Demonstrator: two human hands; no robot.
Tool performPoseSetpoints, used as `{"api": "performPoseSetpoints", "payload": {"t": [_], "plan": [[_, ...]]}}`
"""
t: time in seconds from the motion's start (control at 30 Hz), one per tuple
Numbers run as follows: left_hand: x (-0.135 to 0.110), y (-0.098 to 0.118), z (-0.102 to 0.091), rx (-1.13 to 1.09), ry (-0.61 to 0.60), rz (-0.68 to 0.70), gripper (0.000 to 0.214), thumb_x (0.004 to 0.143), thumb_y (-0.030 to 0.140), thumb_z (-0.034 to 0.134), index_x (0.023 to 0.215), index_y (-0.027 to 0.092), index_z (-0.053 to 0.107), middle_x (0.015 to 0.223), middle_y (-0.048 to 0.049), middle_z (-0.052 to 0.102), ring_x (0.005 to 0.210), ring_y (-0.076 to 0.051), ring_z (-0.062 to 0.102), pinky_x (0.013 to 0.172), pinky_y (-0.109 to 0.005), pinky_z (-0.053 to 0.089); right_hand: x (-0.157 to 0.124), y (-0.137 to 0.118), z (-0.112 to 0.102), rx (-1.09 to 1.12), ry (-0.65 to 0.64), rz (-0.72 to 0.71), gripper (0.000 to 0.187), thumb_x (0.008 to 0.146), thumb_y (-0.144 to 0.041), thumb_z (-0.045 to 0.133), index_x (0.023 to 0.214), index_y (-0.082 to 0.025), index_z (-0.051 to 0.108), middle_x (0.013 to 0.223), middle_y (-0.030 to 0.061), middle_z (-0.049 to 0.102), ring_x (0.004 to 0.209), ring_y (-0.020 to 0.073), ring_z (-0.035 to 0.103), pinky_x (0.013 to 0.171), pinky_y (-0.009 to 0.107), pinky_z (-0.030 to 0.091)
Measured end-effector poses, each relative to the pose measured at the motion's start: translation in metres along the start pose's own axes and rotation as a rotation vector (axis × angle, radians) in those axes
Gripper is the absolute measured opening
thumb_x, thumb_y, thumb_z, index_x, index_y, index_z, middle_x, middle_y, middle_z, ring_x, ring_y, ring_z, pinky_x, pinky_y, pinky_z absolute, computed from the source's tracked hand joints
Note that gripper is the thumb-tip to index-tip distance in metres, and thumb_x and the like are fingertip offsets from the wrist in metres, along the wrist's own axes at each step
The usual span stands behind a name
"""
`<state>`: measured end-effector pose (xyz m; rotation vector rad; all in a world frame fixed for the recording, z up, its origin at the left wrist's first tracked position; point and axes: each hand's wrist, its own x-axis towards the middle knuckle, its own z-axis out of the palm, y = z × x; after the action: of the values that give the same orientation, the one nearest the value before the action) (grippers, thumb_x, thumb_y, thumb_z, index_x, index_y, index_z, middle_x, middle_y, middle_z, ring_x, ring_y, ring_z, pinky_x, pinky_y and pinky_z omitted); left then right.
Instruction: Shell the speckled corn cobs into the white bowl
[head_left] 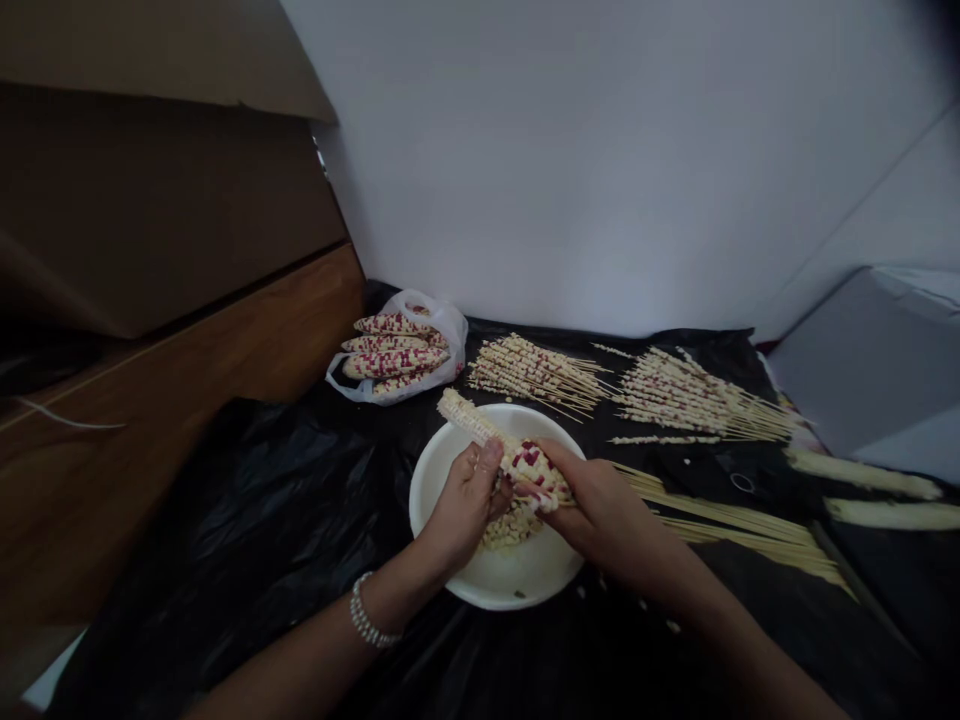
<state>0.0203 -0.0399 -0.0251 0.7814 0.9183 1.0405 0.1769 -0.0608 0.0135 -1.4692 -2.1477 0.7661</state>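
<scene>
Black plastic sheeting [307,490] is spread beneath a white bowl [495,582], over which a partly stripped corncob [525,458] is held: its kernelled end by the curled right hand [591,490], its middle by the closed left hand [461,502]. Kernels [541,476] are best loosened low, inside the bowl's rim [416,480].

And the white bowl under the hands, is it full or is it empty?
Neither: the white bowl is partly filled. Some loose corn kernels lie low in it, and much of its inside shows bare.
</scene>
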Motion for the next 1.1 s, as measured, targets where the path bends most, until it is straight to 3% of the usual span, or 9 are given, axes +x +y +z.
{"api": "performPoseSetpoints", "payload": {"t": [0.17,0.37,0.57,0.63,0.83,1.0,1.1], "plan": [[-0.002,0.003,0.001,0.01,-0.01,-0.004,0.051,0.07,0.063,0.069,0.091,0.017,0.06,0.068,-0.0011,0.062,0.057,-0.012,0.056,0.049,-0.021,0.036,0.0,0.002,-0.003,-0.035,0.006,0.002,0.041,0.087,-0.032,0.049,0.126,-0.019,0.055,0.096,0.0089,0.073,0.081,0.0249,0.066,0.069,0.034,0.042],[0.0,0.002,-0.003,-0.007,-0.072,-0.06,0.042,0.072,0.052,0.074,0.093,0.019,0.057,0.061,0.0034,0.055,0.046,-0.006,0.045,0.045,-0.018,0.03,-0.001,0.002,-0.006,-0.045,0.027,-0.009,0.037,0.085,-0.03,0.048,0.12,-0.02,0.057,0.088,0.0061,0.072,0.073,0.0231,0.065,0.064,0.032,0.039],[-0.001,0.001,-0.004,-0.012,-0.132,-0.057,0.033,0.078,0.045,0.07,0.09,0.019,0.054,0.058,0.0063,0.049,0.04,-0.001,0.028,0.042,-0.016,0.018,-0.002,0.005,-0.008,-0.015,0.049,-0.033,0.04,0.086,-0.032,0.049,0.124,-0.021,0.056,0.1,0.0073,0.073,0.084,0.0247,0.068,0.069,0.033,0.042],[-0.001,0.003,-0.004,-0.022,-0.12,-0.064,0.031,0.076,0.042,0.07,0.087,0.019,0.054,0.058,0.0064,0.048,0.041,-0.002,0.031,0.042,-0.016,0.02,-0.002,0.004,-0.007,-0.056,0.04,-0.012,0.039,0.086,-0.032,0.049,0.123,-0.022,0.057,0.096,0.0069,0.074,0.082,0.0246,0.068,0.067,0.032,0.041],[-0.002,0.006,-0.006,-0.045,-0.072,-0.163,0.019,0.071,0.025,0.067,0.086,0.018,0.058,0.076,-0.0007,0.064,0.062,-0.012,0.06,0.057,-0.022,0.045,-0.002,0.0,0.003,-0.299,0.014,0.01,0.043,0.089,-0.033,0.047,0.129,-0.016,0.051,0.093,0.0113,0.074,0.079,0.0273,0.069,0.061,0.032,0.035],[0.0,-0.003,-0.006,-0.002,-0.093,-0.042,0.021,0.071,0.022,0.064,0.092,0.019,0.06,0.076,-0.0009,0.064,0.061,-0.013,0.058,0.053,-0.021,0.041,-0.002,0.0,0.004,-0.278,0.003,0.005,0.044,0.088,-0.029,0.048,0.13,-0.017,0.05,0.093,0.0104,0.074,0.08,0.0261,0.068,0.061,0.031,0.035],[0.001,-0.004,-0.007,-0.008,-0.069,-0.052,0.019,0.067,0.015,0.062,0.086,0.019,0.058,0.067,0.0026,0.058,0.049,-0.007,0.044,0.045,-0.017,0.031,-0.002,0.003,-0.002,-0.195,0.017,-0.01,0.041,0.086,-0.029,0.05,0.126,-0.019,0.054,0.093,0.0086,0.074,0.078,0.0243,0.067,0.063,0.03,0.037]]}}
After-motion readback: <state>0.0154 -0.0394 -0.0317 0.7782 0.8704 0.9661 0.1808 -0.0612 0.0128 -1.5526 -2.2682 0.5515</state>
